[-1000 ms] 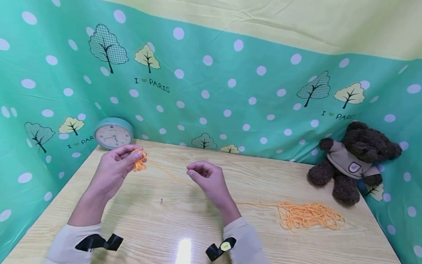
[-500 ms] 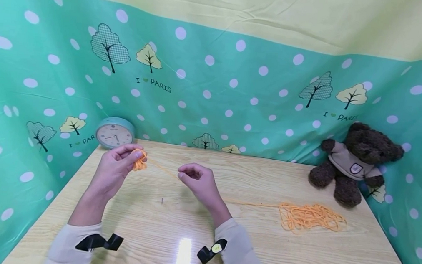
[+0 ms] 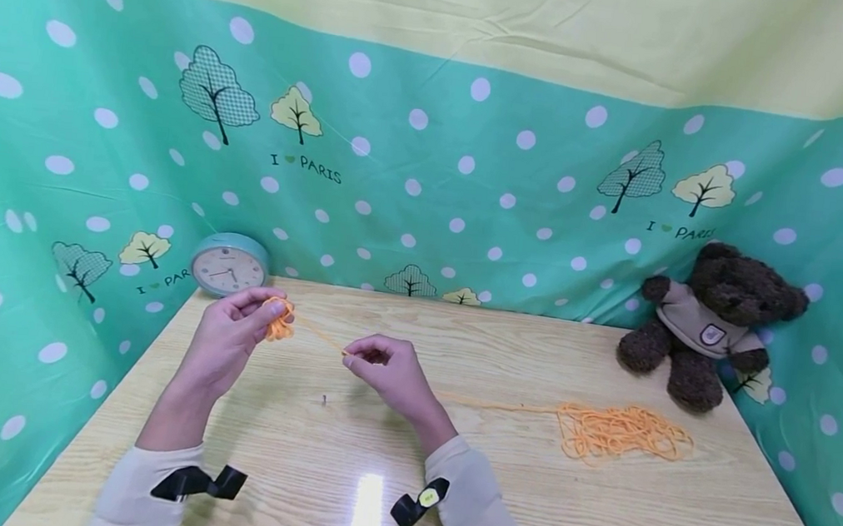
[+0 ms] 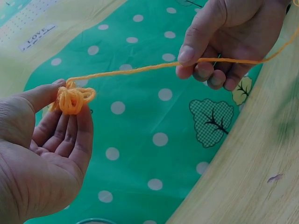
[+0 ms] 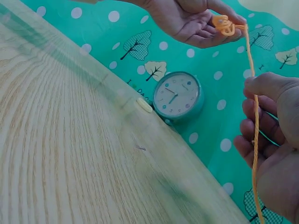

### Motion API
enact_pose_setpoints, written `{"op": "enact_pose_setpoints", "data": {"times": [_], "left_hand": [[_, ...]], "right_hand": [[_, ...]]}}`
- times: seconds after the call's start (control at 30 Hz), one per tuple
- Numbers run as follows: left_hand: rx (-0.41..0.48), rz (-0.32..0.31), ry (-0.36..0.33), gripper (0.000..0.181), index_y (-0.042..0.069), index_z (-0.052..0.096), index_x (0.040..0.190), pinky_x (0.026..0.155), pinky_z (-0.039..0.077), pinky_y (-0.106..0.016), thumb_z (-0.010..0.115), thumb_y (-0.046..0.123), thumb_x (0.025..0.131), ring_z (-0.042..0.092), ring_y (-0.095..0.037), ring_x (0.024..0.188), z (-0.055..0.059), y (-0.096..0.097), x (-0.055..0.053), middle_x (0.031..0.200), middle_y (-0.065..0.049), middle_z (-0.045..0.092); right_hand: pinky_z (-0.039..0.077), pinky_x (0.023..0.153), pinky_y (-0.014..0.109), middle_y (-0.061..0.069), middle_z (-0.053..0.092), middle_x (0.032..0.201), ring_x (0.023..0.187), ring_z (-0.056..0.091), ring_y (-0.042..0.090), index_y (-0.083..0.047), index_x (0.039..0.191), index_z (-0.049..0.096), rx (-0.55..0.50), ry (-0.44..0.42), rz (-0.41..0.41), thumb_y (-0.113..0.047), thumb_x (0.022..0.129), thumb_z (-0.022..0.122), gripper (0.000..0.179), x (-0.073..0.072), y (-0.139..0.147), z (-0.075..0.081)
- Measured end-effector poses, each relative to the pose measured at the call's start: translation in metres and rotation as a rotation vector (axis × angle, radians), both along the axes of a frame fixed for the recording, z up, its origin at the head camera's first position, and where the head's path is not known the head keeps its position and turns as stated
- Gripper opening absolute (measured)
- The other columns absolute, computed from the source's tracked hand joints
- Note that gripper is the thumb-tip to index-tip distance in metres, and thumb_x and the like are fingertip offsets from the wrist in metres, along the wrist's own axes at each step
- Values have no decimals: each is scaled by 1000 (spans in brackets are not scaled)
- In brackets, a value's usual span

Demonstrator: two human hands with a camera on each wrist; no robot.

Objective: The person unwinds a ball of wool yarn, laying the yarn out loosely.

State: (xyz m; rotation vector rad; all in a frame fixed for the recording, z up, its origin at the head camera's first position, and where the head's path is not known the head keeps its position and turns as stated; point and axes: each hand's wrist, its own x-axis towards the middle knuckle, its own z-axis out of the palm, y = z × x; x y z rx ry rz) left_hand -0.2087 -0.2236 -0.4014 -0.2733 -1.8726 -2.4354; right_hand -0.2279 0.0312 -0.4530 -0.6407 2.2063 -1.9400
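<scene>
Between the thumb and fingertips of my left hand (image 3: 222,342) is a small looped bundle of orange yarn (image 4: 72,99), raised over the back left of the table. A single yarn strand (image 4: 135,71) runs taut from the bundle to my right hand (image 3: 398,375), which pinches it between thumb and index finger. The other right fingers curl loosely, as the left wrist view shows. Past the right hand, the strand continues to a loose, tangled pile of the same yarn (image 3: 621,431) lying on the right side of the table.
Behind my left hand stands a round teal clock (image 3: 229,267). A dark brown teddy bear (image 3: 710,322) sits at the back right corner. One tiny dark bit (image 3: 324,400) lies on the wooden table (image 3: 521,497). A green dotted curtain (image 3: 490,169) surrounds the table's back and sides.
My right hand has moved left along the strand, toward the bundle, and its thumb and index finger have closed on the yarn. The left hand stays in place with the bundle.
</scene>
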Motion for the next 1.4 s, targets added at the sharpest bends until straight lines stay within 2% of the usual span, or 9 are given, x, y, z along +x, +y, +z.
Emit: {"op": "enact_pose_setpoints", "data": {"times": [0.2, 0.43, 0.7, 1.1, 1.4], "left_hand": [[4, -3, 1, 14, 13, 72, 108, 70, 55, -14, 61, 6, 103, 71, -3, 83, 1, 1, 0, 93, 8, 76], [-14, -4, -27, 12, 12, 73, 109, 75, 58, -16, 63, 7, 102, 72, -4, 85, 1, 0, 1, 94, 7, 76], [-67, 16, -46, 11, 16, 74, 108, 77, 59, -16, 65, 11, 102, 72, -3, 87, 1, -1, 2, 96, 9, 76], [-70, 16, -49, 11, 14, 74, 109, 79, 59, -16, 66, 12, 102, 72, -2, 89, 3, 0, 1, 97, 9, 77], [-70, 7, -44, 12, 13, 74, 110, 80, 59, -18, 65, 11, 102, 72, -4, 89, 2, 1, 2, 98, 8, 77]], "right_hand": [[51, 71, 19, 7, 76, 102, 82, 62, 8, -9, 104, 78, -45, -25, -36, -19, 97, 73, 13, -2, 11, 3], [57, 77, 28, -2, 73, 96, 85, 64, 9, -4, 104, 76, -118, -34, -95, -17, 97, 74, 15, -5, 31, 11], [54, 73, 21, -3, 72, 94, 83, 62, 9, -2, 102, 75, -106, -9, -115, -17, 97, 74, 15, -2, 50, 24], [59, 82, 23, -5, 72, 95, 89, 67, 8, 8, 104, 70, -125, 12, -110, -11, 97, 72, 21, 2, 86, 32], [58, 80, 25, -7, 70, 89, 84, 65, 10, 7, 105, 70, -100, 57, -168, -14, 98, 72, 22, 5, 116, 35]]}}
